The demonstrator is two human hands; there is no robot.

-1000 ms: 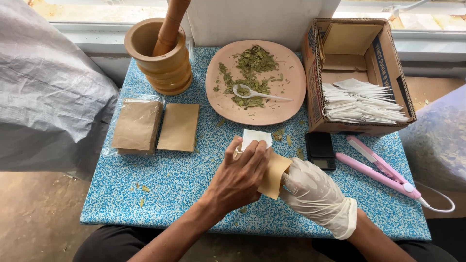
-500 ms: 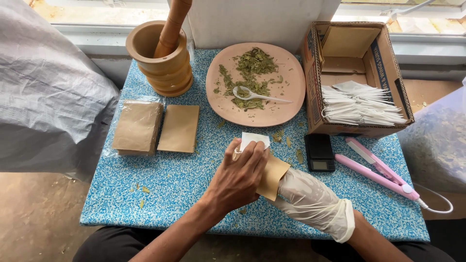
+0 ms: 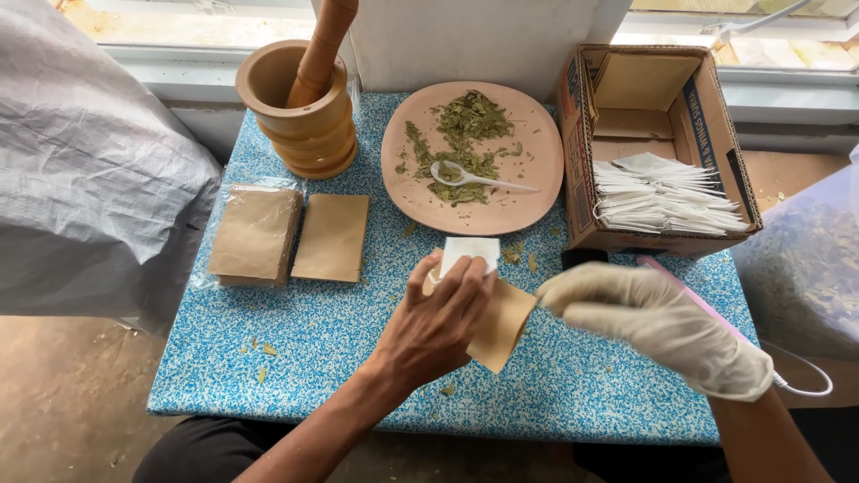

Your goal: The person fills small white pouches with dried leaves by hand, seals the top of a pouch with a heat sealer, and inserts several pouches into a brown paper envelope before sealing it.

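one brown pouch [image 3: 503, 324] under left hand [image 3: 440, 322], seemingly

Matt brown paper pouch [image 3: 501, 324], smooth wooden mortar [image 3: 300, 112], speckled blue tabletop [image 3: 313, 358].

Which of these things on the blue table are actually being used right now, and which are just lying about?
In use:
- left hand, bare, holding a brown paper pouch with a white sachet
- right hand, gloved, beside the pouch

Lying about:
- wooden mortar and pestle
- plate of dried leaves with white spoon
- cardboard box
- spare brown pouches
- pink tool
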